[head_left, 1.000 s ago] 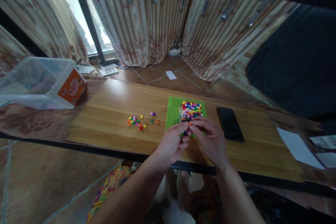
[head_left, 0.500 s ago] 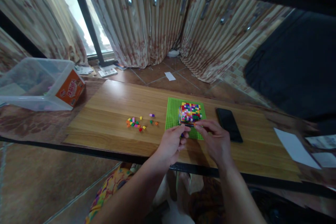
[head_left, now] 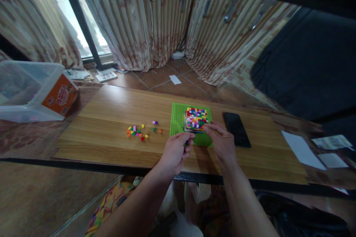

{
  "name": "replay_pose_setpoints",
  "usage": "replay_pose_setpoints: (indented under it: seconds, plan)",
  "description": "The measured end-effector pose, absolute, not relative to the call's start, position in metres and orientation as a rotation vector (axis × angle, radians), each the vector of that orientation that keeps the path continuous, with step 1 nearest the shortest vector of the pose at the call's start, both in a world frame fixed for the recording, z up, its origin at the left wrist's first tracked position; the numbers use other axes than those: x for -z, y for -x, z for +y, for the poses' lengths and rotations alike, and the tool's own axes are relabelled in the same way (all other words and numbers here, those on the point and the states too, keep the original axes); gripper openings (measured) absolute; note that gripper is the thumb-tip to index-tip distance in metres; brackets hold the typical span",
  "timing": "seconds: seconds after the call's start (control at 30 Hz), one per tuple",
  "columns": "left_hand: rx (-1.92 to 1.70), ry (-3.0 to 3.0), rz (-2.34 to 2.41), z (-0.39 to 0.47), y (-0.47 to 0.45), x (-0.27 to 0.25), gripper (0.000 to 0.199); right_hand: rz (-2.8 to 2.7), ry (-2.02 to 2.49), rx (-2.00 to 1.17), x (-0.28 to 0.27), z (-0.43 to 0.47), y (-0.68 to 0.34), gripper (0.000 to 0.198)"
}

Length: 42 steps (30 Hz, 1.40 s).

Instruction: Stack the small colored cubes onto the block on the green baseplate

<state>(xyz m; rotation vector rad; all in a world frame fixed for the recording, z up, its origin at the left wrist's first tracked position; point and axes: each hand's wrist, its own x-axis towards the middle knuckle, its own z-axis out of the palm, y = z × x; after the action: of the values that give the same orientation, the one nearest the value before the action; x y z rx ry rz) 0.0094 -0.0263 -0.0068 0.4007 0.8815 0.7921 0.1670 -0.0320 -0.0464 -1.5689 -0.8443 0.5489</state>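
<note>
A block of many-coloured toy bricks (head_left: 196, 117) is built up on a green baseplate (head_left: 176, 114) on the wooden table. At the plate's front edge, my left hand (head_left: 176, 151) is closed, with a small dark blue brick (head_left: 187, 142) showing between its curled fingers. My right hand (head_left: 222, 140) pinches at the front right corner of the brick block. Whatever is between those fingertips is too small to make out. Left of the plate lies a loose group of small bricks (head_left: 135, 131) in several colours.
A black phone (head_left: 237, 129) lies right of the baseplate. White paper (head_left: 302, 150) is at the table's right end. On the far left stands a clear plastic bin (head_left: 36, 96) with an orange label. The table's front edge (head_left: 133, 168) runs beneath my forearms.
My right hand has moved slightly up the right side of the brick block, its fingertips now at the corner. My left hand keeps its closed grip. The whole view has shifted a little.
</note>
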Motion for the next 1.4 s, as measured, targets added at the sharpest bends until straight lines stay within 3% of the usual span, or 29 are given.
replay_pose_setpoints:
  seconds: [0.7, 0.9, 1.07, 1.2, 1.4]
  plan:
    - [-0.787, -0.313, 0.853, -0.026, -0.010, 0.006, 0.010, -0.575, 1.351, -0.754, 0.057, -0.021, -0.154, 0.025]
    - [-0.865, 0.012, 0.693, -0.021, -0.006, 0.000, 0.025, -0.588, 1.335, -0.725, 0.049, -0.022, -0.154, 0.023]
    - [-0.962, 0.122, 0.659, -0.018, -0.005, -0.004, 0.034, -0.854, 1.386, -0.464, 0.023, -0.040, -0.150, 0.014]
    - [-0.982, 0.101, 0.628, -0.019, -0.006, -0.005, 0.038, -1.204, 1.362, -0.636, 0.007, -0.058, -0.136, 0.004]
    - [-0.972, 0.001, 0.631, -0.022, -0.004, -0.008, 0.043, -1.552, 1.363, -0.735, 0.004, -0.067, -0.123, 0.011]
